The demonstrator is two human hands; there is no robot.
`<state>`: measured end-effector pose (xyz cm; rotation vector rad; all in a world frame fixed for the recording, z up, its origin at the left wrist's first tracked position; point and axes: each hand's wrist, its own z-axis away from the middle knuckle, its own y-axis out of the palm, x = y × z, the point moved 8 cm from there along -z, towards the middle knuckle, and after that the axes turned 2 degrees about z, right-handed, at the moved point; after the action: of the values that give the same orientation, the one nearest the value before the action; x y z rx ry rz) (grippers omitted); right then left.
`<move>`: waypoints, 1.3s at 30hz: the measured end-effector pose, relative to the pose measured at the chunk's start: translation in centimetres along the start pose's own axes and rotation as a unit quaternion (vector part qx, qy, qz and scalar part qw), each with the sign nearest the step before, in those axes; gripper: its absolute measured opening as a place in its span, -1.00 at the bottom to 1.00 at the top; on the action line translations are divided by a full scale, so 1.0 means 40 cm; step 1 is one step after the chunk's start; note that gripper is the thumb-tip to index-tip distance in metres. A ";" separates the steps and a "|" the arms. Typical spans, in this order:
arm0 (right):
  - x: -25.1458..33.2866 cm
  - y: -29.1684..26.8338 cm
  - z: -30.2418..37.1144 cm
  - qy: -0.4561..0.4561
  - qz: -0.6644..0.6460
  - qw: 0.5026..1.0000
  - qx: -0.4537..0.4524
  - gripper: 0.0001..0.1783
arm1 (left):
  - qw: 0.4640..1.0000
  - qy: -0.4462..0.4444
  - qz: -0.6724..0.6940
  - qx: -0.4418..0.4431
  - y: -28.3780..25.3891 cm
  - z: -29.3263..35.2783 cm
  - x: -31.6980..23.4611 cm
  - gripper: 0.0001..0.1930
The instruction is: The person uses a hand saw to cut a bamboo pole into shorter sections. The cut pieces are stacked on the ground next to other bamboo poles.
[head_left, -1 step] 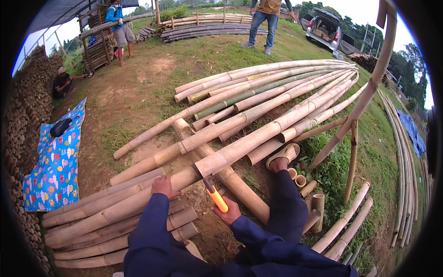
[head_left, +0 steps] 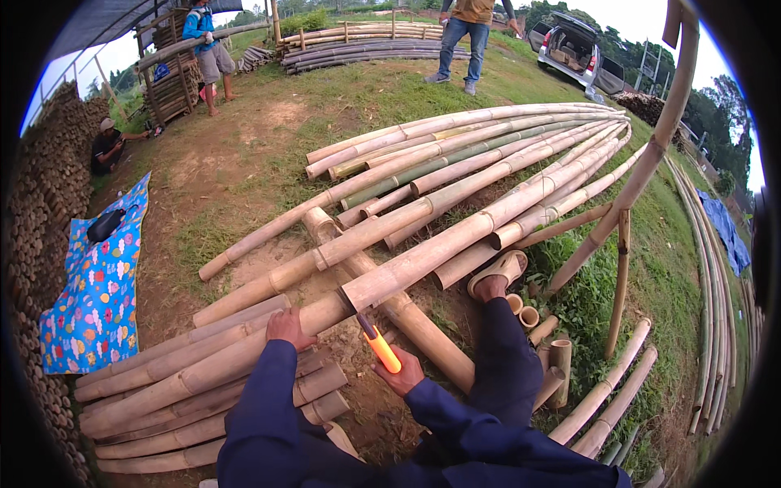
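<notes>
My left hand grips a thick, pale bamboo pole from above, close to its right end. In my right hand is an orange-handled tool with a dark neck. The neck points up toward the cut end of a longer bamboo pole; the tool's blade is too thin to make out from here. That longer pole lies across a crosswise bamboo log. My foot in a beige clog rests beside the pole ends.
Several bamboo poles fan out ahead. A slanted bamboo post stands at the right, near short cut pieces. A patterned blue sheet lies left. People stand at the back, one carrying a pole; another person sits far left.
</notes>
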<state>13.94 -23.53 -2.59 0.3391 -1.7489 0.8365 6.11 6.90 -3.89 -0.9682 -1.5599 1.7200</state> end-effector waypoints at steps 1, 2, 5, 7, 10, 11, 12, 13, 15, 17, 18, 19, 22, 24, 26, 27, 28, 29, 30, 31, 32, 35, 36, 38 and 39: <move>0.004 -0.002 -0.009 -0.006 -0.003 1.000 0.000 -0.63 | 1.000 0.003 -0.002 -0.002 -0.007 -0.010 -0.008 -0.08; 0.003 -0.008 -0.014 -0.003 -0.006 1.000 -0.003 -0.63 | 1.000 0.005 -0.004 -0.004 -0.014 -0.018 -0.017 -0.08; 0.008 -0.008 -0.009 -0.010 -0.021 1.000 -0.010 -0.65 | 1.000 0.002 -0.004 -0.001 -0.009 -0.018 -0.014 -0.09; -0.004 -0.003 -0.008 -0.011 -0.025 1.000 -0.012 -0.66 | 1.000 0.004 -0.003 -0.004 -0.009 -0.017 -0.015 -0.11; -0.015 0.000 -0.008 -0.004 -0.022 1.000 -0.008 -0.66 | 1.000 0.009 -0.003 -0.013 -0.016 -0.016 -0.022 -0.12; -0.018 0.000 -0.008 -0.001 -0.020 1.000 -0.006 -0.67 | 1.000 0.008 -0.004 -0.010 -0.016 -0.017 -0.023 -0.13; -0.016 -0.001 -0.010 0.002 -0.021 1.000 -0.004 -0.66 | 1.000 0.005 -0.007 -0.008 -0.018 -0.018 -0.022 -0.13; -0.013 -0.001 -0.010 0.005 -0.023 1.000 -0.003 -0.66 | 1.000 0.003 -0.008 -0.005 -0.018 -0.015 -0.021 -0.13; -0.004 -0.003 -0.013 0.004 -0.027 1.000 -0.004 -0.66 | 1.000 -0.002 -0.010 -0.004 -0.025 -0.014 -0.021 -0.13; 0.006 0.003 -0.011 -0.006 -0.032 0.999 -0.007 -0.66 | 1.000 0.001 -0.009 -0.007 -0.030 -0.009 -0.014 -0.14; 0.006 0.001 -0.008 -0.007 -0.028 1.000 -0.011 -0.66 | 1.000 0.005 -0.006 -0.007 -0.027 -0.008 -0.017 -0.14; 0.004 -0.004 -0.010 -0.007 -0.026 1.000 -0.012 -0.66 | 1.000 0.007 -0.003 -0.010 -0.027 -0.013 -0.020 -0.15; 0.004 -0.014 -0.010 -0.004 -0.025 1.000 -0.011 -0.66 | 1.000 0.014 0.005 -0.019 -0.018 -0.022 -0.023 -0.16; 0.009 -0.016 -0.009 -0.002 -0.024 1.000 -0.010 -0.66 | 0.999 0.016 0.008 -0.027 -0.013 -0.022 -0.019 -0.16; 0.023 -0.019 -0.007 -0.011 -0.030 0.999 -0.021 -0.66 | 0.999 0.017 0.008 -0.030 -0.014 -0.017 -0.015 -0.17; 0.028 -0.016 -0.003 -0.013 -0.034 0.999 -0.024 -0.66 | 0.999 0.016 0.009 -0.027 -0.015 -0.008 -0.013 -0.17; 0.028 -0.013 -0.008 -0.006 -0.029 0.999 -0.018 -0.66 | 1.000 0.012 0.009 -0.021 -0.017 -0.009 -0.010 -0.16; 0.026 -0.012 -0.018 0.000 -0.023 1.000 -0.012 -0.66 | 1.000 0.008 0.008 -0.014 -0.022 -0.018 -0.007 -0.15; 0.028 -0.020 -0.034 0.001 -0.014 1.000 -0.011 -0.66 | 1.000 0.007 0.010 -0.015 -0.035 -0.036 -0.014 -0.15; 0.028 -0.023 -0.031 -0.002 -0.009 1.000 -0.013 -0.66 | 1.000 0.007 0.007 -0.005 -0.025 -0.033 -0.016 -0.14; 0.026 -0.021 -0.018 -0.004 -0.004 1.000 -0.015 -0.67 | 1.000 0.007 0.004 0.004 -0.008 -0.022 -0.016 -0.14; 0.009 -0.002 -0.012 0.010 -0.019 1.000 -0.013 -0.66 | 1.000 0.009 0.007 -0.002 -0.013 -0.021 -0.014 -0.13; -0.001 0.006 -0.012 0.036 -0.039 0.999 -0.003 -0.65 | 1.000 0.012 0.010 -0.004 -0.009 -0.018 -0.013 -0.13; -0.001 0.008 -0.013 0.037 -0.035 0.999 -0.001 -0.64 | 0.999 0.023 0.003 -0.026 -0.013 -0.016 -0.015 -0.16; 0.012 0.003 -0.016 0.011 -0.012 1.000 -0.010 -0.63 | 0.999 0.029 0.000 -0.036 -0.016 -0.014 -0.017 -0.18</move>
<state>14.16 -22.90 -2.10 0.3361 -1.7287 0.8030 6.93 6.71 -3.20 -1.0431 -1.5934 1.6310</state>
